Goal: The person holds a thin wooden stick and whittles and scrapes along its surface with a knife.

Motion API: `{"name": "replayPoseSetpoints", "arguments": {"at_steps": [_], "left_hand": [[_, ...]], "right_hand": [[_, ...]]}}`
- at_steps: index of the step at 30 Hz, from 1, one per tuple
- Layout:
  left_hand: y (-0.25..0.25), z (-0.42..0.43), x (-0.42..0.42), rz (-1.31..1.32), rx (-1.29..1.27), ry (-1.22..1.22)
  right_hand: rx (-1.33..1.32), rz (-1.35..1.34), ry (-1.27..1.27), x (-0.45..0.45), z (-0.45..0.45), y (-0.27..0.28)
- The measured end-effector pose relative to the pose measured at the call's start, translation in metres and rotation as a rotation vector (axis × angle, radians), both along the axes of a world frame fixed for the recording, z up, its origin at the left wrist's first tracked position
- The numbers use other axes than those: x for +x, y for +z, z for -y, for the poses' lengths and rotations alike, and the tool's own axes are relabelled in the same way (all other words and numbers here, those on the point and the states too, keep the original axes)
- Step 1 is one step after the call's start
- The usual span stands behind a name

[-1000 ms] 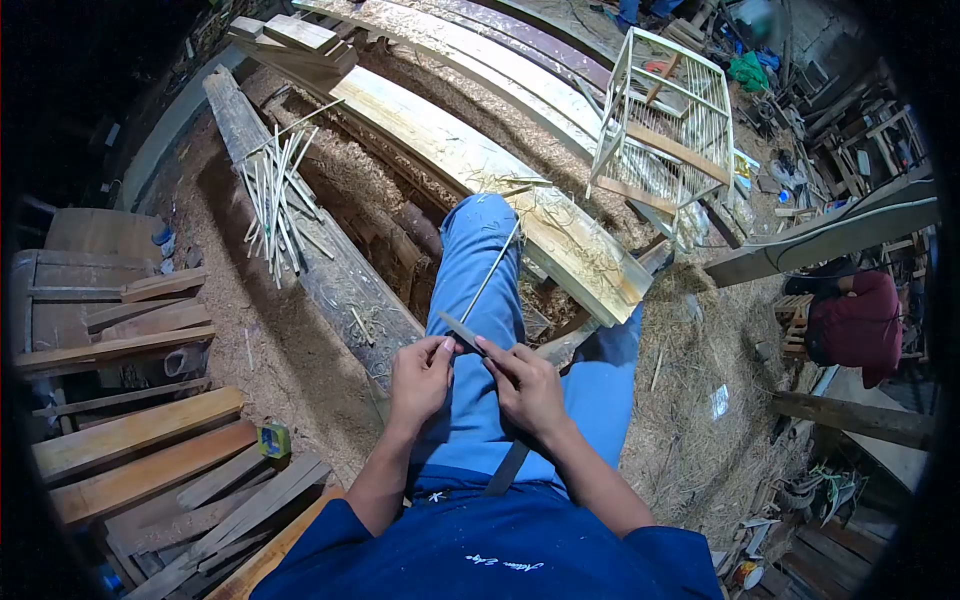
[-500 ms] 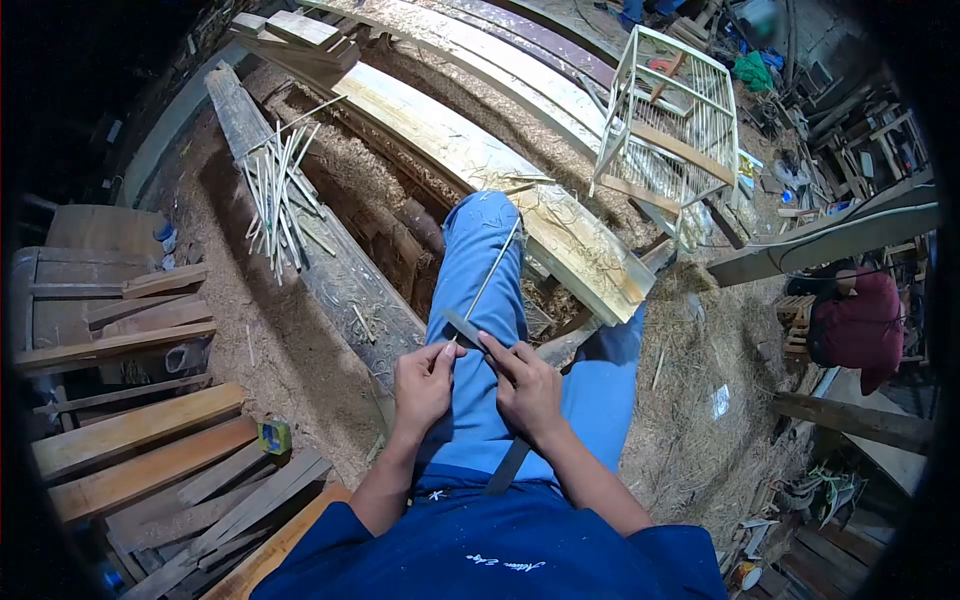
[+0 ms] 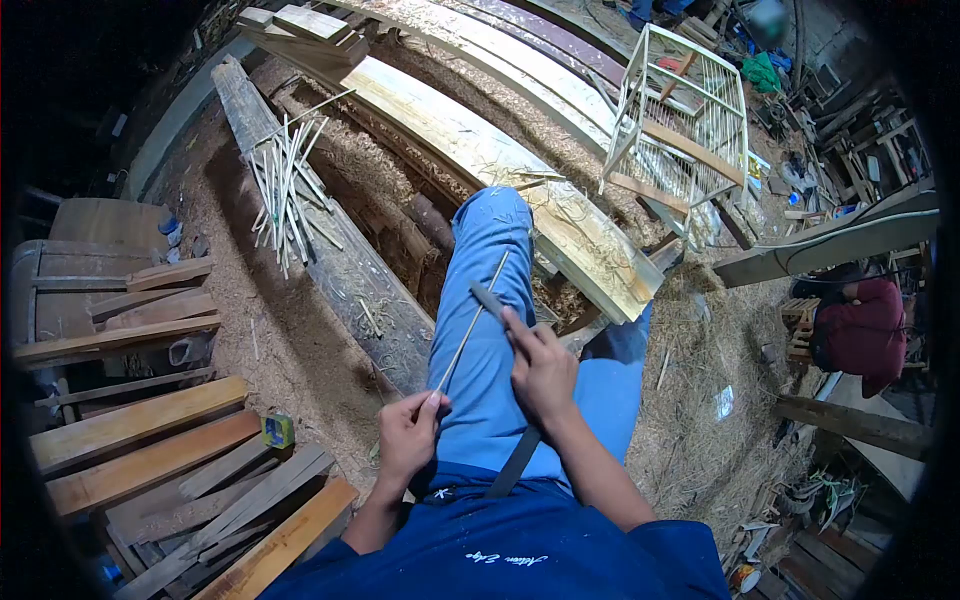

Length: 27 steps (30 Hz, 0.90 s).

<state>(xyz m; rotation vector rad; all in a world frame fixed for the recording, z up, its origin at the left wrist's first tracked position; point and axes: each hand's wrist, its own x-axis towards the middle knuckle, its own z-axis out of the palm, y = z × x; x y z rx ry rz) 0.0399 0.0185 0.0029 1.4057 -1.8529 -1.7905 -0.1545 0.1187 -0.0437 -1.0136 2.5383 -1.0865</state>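
My left hand [image 3: 410, 432] pinches the near end of a thin wooden stick [image 3: 464, 345], which slants up over the blue trouser leg [image 3: 490, 230]. To its right my right hand [image 3: 543, 372] is wrapped round a knife [image 3: 487, 300]. The grey blade points up and left and crosses the stick at its upper part. Whether blade and stick touch, I cannot tell. A dark strap-like piece [image 3: 516, 462] runs from below my right wrist to the waist.
Thin sticks [image 3: 285, 195] lie piled on a weathered plank [image 3: 345, 265]. A light board [image 3: 440, 120] with shavings lies ahead, with a slatted frame [image 3: 680, 130] at its right. A person in red [image 3: 862, 335] is far right. Boards [image 3: 150, 425] and a yellow-green object [image 3: 278, 431] are left.
My left hand has drawn down and left with the stick. My right hand has moved slightly right with the knife, so the hands are farther apart. The view has shifted slightly.
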Motion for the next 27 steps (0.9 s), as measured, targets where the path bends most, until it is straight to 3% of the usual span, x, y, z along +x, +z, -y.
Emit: {"name": "replayPoseSetpoints", "arguments": {"at_steps": [5, 10, 20, 27], "left_hand": [[0.008, 0.0, 0.011, 0.031, 0.007, -0.006], [-0.007, 0.016, -0.035, -0.042, -0.016, -0.045], [-0.052, 0.056, -0.09, 0.01, -0.183, -0.137], [-0.035, 0.037, -0.084, -0.127, -0.16, -0.07]], "right_hand": [[0.012, 0.055, -0.148, -0.038, 0.006, -0.009], [-0.194, 0.113, -0.105, -0.025, 0.005, 0.005], [-0.061, 0.088, 0.114, 0.005, -0.003, 0.019], [-0.03, 0.043, 0.074, 0.006, -0.003, 0.008]]}}
